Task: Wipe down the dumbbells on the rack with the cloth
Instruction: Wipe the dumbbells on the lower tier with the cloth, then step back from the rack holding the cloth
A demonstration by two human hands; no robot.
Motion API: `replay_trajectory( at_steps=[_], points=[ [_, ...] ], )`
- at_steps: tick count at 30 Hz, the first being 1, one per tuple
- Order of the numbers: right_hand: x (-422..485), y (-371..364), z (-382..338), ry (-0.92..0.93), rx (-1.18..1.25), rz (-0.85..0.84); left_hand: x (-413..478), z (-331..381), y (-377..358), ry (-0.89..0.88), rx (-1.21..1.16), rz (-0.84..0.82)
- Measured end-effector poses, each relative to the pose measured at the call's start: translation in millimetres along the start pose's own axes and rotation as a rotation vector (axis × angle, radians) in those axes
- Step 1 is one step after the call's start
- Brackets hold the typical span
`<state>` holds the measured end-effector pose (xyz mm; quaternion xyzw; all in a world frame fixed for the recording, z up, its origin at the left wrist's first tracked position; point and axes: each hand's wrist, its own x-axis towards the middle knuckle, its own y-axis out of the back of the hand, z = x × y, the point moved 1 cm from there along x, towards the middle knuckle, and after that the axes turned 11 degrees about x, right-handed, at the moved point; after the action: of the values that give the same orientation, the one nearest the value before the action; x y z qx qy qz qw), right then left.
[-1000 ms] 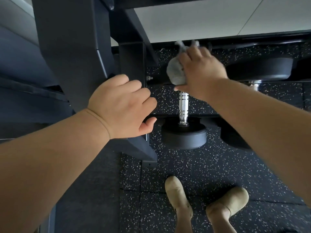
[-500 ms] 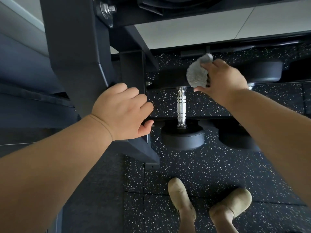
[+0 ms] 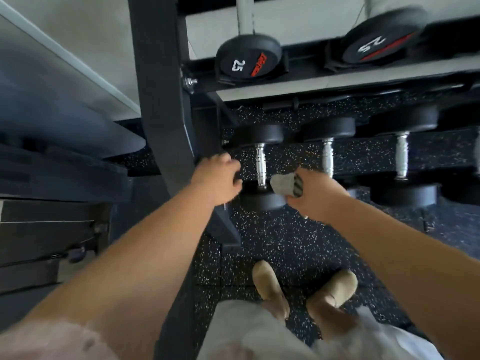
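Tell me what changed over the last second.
The right hand, gripping the cloth, came back from the far head of the leftmost dumbbell to its near end. The left hand stays at the rack upright; the dumbbell has not moved.

3 dumbbells (image 3: 327, 157) lie side by side on the lower tier of the rack (image 3: 158, 100), 2 more above. The left hand (image 3: 218, 178) is left of the leftmost dumbbell (image 3: 260, 165); the cloth (image 3: 281, 183), in the right hand (image 3: 315, 196), sits right of its handle, perhaps touching.

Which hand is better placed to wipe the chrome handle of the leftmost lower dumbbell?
Right. The right hand holds the crumpled grey cloth beside that chrome handle; the left hand has no cloth.
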<state>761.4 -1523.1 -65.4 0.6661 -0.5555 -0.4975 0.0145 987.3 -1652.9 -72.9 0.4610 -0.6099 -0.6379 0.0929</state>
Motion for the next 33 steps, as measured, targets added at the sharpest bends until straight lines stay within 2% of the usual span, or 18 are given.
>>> replay_trajectory(
  at_steps=[1, 3, 6, 8, 10, 16, 22, 28, 33],
  points=[
    [-8, 5, 0, -0.009, 0.003, 0.003, -15, 18, 4, 0.022, -0.194, -0.01],
    [-29, 20, 0, -0.039, 0.004, 0.04, -50, 53, 18, 0.007, -0.354, 0.009],
    [-59, 48, -4, -0.053, 0.021, 0.114, -93, 79, 36, -0.049, -0.372, -0.118],
    [-82, 67, -12, -0.063, 0.018, 0.112, -111, 74, 54, -0.079, -0.339, -0.266],
    [-106, 91, -21, -0.067, -0.001, 0.114, -121, 59, 86, -0.087, -0.3, -0.307],
    [-182, 185, -65, -0.016, -0.03, 0.238, -136, 9, 221, -0.016, -0.232, -0.105],
    [-246, 260, -94, 0.061, -0.066, 0.428, -147, 7, 323, -0.04, -0.232, 0.07],
    [-288, 310, -99, 0.065, -0.1, 0.542, -150, 27, 390, -0.098, -0.226, 0.158],
    [-314, 317, -81, 0.016, -0.142, 0.618, -156, 49, 409, -0.135, -0.215, 0.176]
  ],
)
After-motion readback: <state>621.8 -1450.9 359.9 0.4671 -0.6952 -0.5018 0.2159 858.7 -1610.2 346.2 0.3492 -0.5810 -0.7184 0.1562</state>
